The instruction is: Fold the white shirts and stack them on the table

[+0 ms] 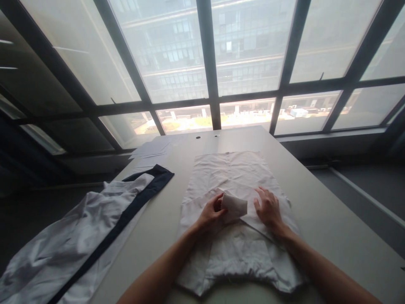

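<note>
A white garment (240, 257) lies spread on the table in front of me, with a gathered, curved edge toward me and wrinkles across its far half. My left hand (212, 213) is closed on a small, straight-edged white piece (234, 205), raised a little above the garment; I cannot tell whether it is cloth or paper, or whether it is joined to the garment. Over the right part of the garment, my right hand (268, 207) is open with its fingers apart, holding nothing. Its fingertips are at the cloth.
The white table (319, 223) reaches toward large windows with dark frames (208, 50). To the left, a white cloth (72, 228) and a dark navy strip (126, 215) hang over the table's edge. Several white sheets (150, 148) lie at the far left corner.
</note>
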`<move>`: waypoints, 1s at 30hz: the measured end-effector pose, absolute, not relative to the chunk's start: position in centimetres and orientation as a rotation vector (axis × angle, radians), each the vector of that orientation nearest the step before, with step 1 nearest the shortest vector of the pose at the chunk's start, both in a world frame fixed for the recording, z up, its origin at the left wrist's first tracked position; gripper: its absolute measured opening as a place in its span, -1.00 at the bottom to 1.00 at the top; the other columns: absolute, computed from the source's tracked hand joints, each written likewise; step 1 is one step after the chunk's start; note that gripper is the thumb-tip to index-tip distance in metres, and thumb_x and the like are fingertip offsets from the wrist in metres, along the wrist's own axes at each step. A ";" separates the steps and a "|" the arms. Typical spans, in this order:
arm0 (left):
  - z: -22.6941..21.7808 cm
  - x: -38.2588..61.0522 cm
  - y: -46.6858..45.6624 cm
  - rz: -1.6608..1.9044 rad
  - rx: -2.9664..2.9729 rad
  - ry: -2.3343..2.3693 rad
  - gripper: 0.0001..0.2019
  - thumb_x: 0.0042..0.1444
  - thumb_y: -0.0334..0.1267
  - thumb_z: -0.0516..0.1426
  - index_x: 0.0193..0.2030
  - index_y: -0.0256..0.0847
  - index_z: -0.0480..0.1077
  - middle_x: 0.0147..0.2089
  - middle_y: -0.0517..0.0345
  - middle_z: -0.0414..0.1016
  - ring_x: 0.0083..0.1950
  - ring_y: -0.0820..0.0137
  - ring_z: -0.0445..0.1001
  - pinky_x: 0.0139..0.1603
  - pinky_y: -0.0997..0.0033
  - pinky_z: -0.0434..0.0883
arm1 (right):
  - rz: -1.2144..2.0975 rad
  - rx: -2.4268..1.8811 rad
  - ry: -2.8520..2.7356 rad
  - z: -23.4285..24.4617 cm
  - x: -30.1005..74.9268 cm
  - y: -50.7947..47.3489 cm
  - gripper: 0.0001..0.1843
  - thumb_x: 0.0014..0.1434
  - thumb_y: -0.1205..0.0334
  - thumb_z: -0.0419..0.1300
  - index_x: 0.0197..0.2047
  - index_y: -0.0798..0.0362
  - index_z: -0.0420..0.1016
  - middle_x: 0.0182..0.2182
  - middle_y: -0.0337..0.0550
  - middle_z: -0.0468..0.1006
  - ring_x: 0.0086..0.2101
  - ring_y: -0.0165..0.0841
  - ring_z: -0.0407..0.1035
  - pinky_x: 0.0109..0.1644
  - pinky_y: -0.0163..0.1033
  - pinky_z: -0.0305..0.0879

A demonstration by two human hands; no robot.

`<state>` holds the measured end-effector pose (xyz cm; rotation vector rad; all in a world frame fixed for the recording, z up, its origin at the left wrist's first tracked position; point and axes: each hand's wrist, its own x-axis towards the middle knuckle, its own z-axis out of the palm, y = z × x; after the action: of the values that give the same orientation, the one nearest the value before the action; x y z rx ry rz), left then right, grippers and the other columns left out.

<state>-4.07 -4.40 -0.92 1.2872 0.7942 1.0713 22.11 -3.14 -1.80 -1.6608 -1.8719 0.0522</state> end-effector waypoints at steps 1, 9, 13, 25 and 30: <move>-0.9 -4.0 -4.4 1.071 1.284 0.790 -0.27 0.01 -0.06 0.42 0.28 -0.26 0.34 0.02 -0.15 0.59 0.01 0.10 0.58 0.00 0.21 0.46 | 0.054 -1.722 -1.903 -2.1 22.2 -3.0 -0.54 0.30 0.23 0.00 0.21 0.09 0.45 0.23 0.12 0.42 0.20 -0.06 0.28 0.33 0.11 0.08; -0.2 -4.1 -4.7 1.034 1.268 0.873 -0.22 -0.02 -0.01 0.44 0.30 -0.26 0.34 0.02 -0.16 0.62 0.01 0.06 0.59 -0.01 0.22 0.47 | 0.120 -1.835 -2.067 -2.3 22.1 -3.0 -0.46 0.34 0.21 -0.04 0.32 0.18 0.37 0.36 0.17 0.26 0.36 -0.06 0.08 0.42 0.15 -0.08; -0.2 -4.2 -4.7 1.017 1.256 0.905 -0.20 -0.02 -0.01 0.43 0.32 -0.27 0.32 0.00 -0.16 0.63 0.00 0.06 0.59 -0.05 0.23 0.48 | 0.089 -1.825 -2.063 -2.4 22.1 -3.0 -0.46 0.34 0.21 -0.04 0.31 0.19 0.38 0.35 0.17 0.29 0.35 -0.05 0.11 0.41 0.15 -0.03; -0.4 -4.2 -4.7 1.019 1.242 0.909 -0.21 -0.03 -0.01 0.44 0.31 -0.23 0.36 0.02 -0.15 0.62 0.02 0.05 0.58 -0.03 0.23 0.49 | 0.056 -1.804 -2.056 -3.0 22.3 -2.8 -0.47 0.32 0.20 -0.02 0.29 0.14 0.41 0.33 0.17 0.32 0.33 -0.04 0.14 0.39 0.15 -0.01; -0.4 -4.2 -4.7 1.019 1.252 0.906 -0.22 -0.03 -0.01 0.43 0.31 -0.23 0.35 0.02 -0.14 0.62 0.02 0.06 0.58 -0.03 0.22 0.49 | 0.050 -1.809 -2.058 -3.1 22.4 -2.7 -0.48 0.32 0.20 -0.01 0.29 0.10 0.40 0.33 0.13 0.33 0.33 -0.06 0.13 0.39 0.14 -0.03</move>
<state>-4.20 -4.69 -0.39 1.2523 0.9061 1.0193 22.35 -2.70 -3.09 -1.8085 -2.0578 0.0501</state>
